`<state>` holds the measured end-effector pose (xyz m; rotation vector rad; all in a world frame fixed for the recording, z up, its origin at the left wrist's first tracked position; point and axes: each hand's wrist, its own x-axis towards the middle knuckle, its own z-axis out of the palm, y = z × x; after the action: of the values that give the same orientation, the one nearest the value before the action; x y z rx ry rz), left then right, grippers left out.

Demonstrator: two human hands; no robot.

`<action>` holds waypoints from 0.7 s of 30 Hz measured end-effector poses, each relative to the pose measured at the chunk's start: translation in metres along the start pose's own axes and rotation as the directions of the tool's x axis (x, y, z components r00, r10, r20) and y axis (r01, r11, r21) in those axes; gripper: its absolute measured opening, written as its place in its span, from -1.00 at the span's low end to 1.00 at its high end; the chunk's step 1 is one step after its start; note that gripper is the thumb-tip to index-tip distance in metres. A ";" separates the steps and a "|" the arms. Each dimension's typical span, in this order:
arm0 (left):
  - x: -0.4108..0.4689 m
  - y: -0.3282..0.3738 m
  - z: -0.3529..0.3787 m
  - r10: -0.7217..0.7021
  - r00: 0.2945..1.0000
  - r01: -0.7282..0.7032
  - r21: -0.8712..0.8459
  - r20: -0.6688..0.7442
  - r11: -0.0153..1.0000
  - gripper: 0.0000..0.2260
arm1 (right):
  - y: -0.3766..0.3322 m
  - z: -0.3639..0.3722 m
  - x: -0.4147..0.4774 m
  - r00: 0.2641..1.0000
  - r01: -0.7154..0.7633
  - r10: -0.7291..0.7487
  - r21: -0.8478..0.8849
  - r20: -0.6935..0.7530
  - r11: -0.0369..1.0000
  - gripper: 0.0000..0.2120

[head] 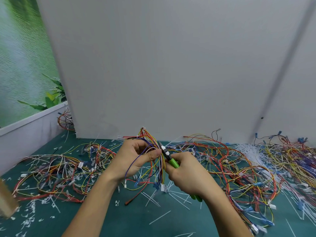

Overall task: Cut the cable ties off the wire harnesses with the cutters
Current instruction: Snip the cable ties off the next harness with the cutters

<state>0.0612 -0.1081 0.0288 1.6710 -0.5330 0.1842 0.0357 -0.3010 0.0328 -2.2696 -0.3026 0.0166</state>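
Being likely light and floppy, the wire harness [150,139] is pinched by the curled left hand [136,158] just beside a small stiff white cable tie [163,147], against which cutters [171,160] gripped in the closed right hand [186,175] are set, over the worktop [119,218].

Teal bench top [123,221]. Bears a tangled heap of wire harnesses [51,175] at left and a larger heap [248,170] at right. Strewn between and in front with cut white cable ties [159,218]. Far right, a pale sheaf [248,151], possibly unused ties. Blurred tan object [6,200] at the left edge.
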 end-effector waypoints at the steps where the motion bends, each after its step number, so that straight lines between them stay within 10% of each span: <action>1: 0.000 0.000 0.000 0.001 1.000 -0.001 -0.002 0.003 1.000 -0.96 | 0.000 0.000 0.000 1.000 -0.002 0.002 0.000 0.002 1.000 -0.67; 21: -0.001 0.006 -0.005 0.023 1.000 -0.022 0.061 -0.011 0.998 -0.94 | -0.006 0.000 -0.003 1.000 -0.018 0.018 0.018 -0.011 1.000 -0.49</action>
<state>0.0584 -0.1032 0.0345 1.7228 -0.5421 0.2283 0.0315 -0.2974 0.0373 -2.2536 -0.2751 0.0161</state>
